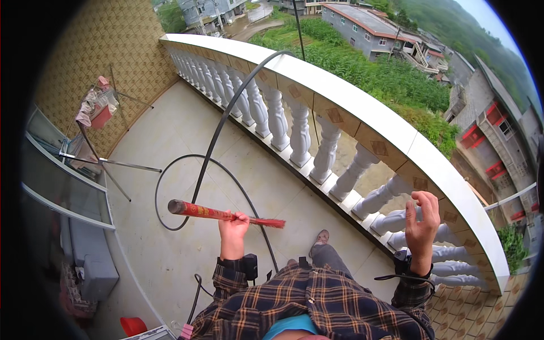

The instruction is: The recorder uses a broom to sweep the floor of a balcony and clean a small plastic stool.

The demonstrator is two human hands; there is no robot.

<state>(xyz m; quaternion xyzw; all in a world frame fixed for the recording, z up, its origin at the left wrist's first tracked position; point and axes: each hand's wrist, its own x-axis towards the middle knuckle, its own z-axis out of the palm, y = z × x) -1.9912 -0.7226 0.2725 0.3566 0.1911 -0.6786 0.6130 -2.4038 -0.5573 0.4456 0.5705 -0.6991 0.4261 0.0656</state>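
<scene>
My left hand is closed around a red tube with yellow writing, held roughly level over the balcony floor. One end of the tube is wide and dark; beyond my fist a narrower red part with a frayed-looking end sticks out. My right hand is raised near the balustrade, fingers bent and apart, with nothing in it. A dark hose or thick cable runs over the white top rail, passes behind the tube and loops on the tiled floor.
White balusters line the balcony's edge. A metal folding rack with pink cloths stands by the patterned tiled wall. At lower left are a glazed frame, a grey object and a red plastic object.
</scene>
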